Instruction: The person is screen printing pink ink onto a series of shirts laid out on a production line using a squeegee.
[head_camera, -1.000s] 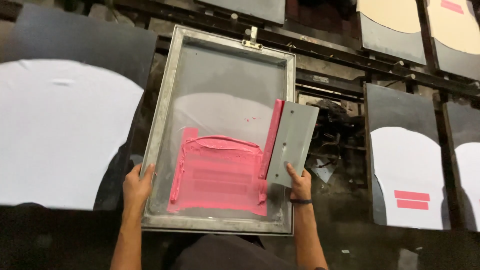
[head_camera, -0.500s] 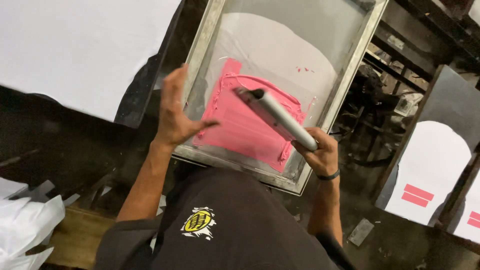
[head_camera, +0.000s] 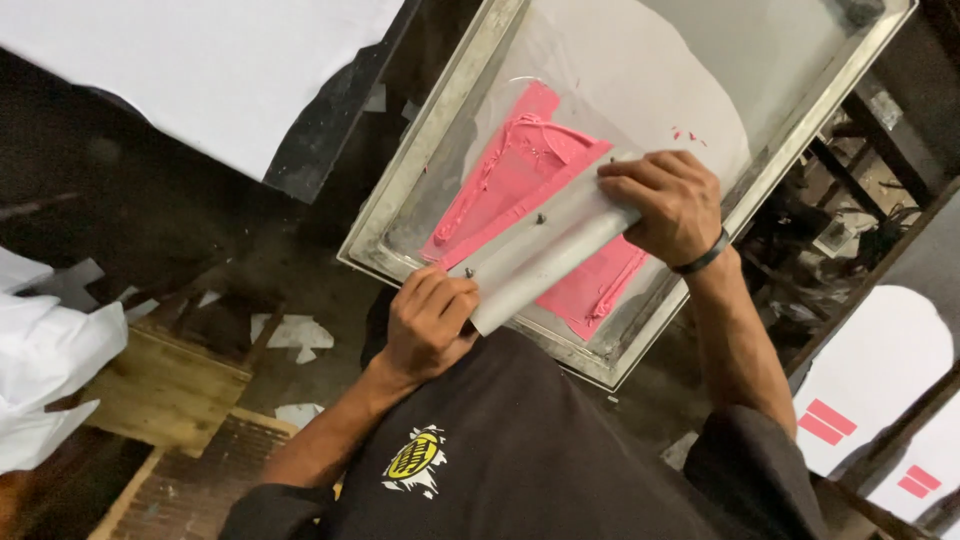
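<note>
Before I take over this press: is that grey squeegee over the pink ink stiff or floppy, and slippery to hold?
The squeegee probably handles stiff: its flat grey metal-looking handle spans straight between the left hand and right hand without sagging. It may be slippery lower down, where pink ink coats the screen frame. The two-hand grip hints it needs firm pressure.

We note the left hand (head_camera: 428, 322), open on the frame (head_camera: 400, 215) before, now grips the squeegee (head_camera: 540, 250), seemingly laid flatter.
</note>
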